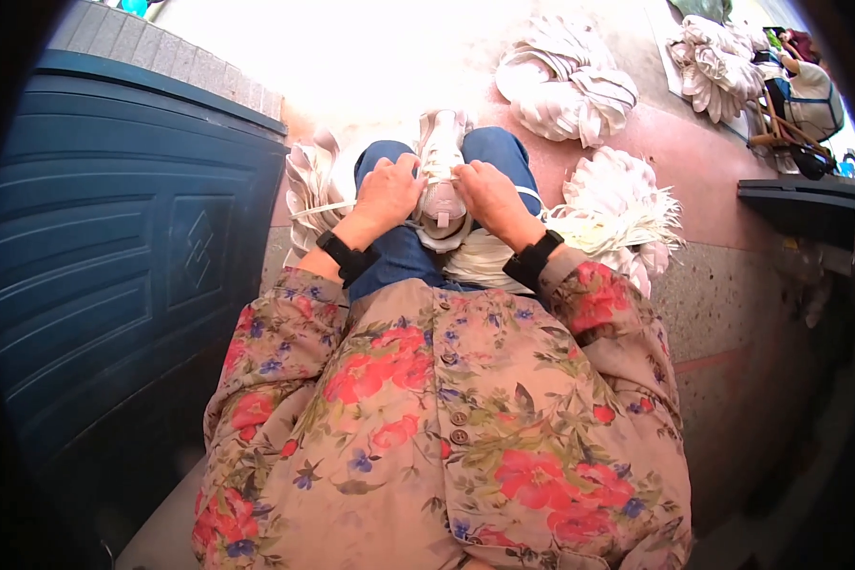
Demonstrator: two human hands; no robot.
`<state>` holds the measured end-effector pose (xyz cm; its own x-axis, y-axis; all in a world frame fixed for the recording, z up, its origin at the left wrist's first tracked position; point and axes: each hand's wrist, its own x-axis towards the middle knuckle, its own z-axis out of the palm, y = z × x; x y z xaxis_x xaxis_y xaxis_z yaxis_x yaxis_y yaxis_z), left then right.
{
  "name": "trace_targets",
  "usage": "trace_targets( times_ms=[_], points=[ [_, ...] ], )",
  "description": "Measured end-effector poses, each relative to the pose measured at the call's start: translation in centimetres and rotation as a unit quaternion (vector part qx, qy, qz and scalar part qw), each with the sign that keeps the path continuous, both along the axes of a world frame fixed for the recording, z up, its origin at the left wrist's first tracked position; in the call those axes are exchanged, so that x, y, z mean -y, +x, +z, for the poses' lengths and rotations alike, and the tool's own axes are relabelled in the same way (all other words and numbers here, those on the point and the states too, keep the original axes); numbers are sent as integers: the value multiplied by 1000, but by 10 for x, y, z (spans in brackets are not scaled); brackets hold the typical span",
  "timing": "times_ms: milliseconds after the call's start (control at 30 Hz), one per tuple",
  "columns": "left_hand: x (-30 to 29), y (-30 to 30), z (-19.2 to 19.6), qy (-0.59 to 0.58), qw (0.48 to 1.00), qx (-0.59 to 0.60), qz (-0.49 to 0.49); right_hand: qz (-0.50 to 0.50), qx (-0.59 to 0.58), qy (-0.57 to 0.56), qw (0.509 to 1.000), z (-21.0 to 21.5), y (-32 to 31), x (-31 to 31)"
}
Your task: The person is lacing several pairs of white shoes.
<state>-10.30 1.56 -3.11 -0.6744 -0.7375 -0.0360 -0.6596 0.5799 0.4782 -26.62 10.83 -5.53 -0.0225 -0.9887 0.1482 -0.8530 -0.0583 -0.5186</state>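
Observation:
A pale pink-white sneaker (444,202) stands between my knees with its heel end toward me. My left hand (389,193) is at its left edge, fingers closed in a pinch on a white shoelace (323,208), one end of which sticks out to the left. On the other side my right hand (494,195) also pinches lace at the eyelets, with a lace end showing past the wrist side. The fingertips partly cover the lacing. A bundle of loose cream laces (480,261) lies on my lap below the right wrist.
Strings of pale shoe parts lie in heaps: one pile (570,81) ahead, one pile (617,190) at right with laces over it, one stack (311,180) beside my left knee. A dark blue panelled door (95,209) stands at left. A wooden chair (779,128) is far right.

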Motion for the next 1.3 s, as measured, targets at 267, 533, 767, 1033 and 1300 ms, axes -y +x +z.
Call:
trace_targets(
  times_ms=[267,533,767,1033,1300],
  points=[
    [2,5,-3,5,999,-12,-42,-152,116,268,944,6,-7,31],
    [7,24,4,-51,991,56,-106,-59,175,319,929,10,-44,20],
    [9,19,21,131,991,2,-10,-89,166,139,972,18,-59,-11],
    [5,-20,3,88,996,-13,14,-41,54,22,997,2,4,9],
    [10,-20,8,31,984,173,-6,-45,59,60,995,-7,3,11]
  ],
)
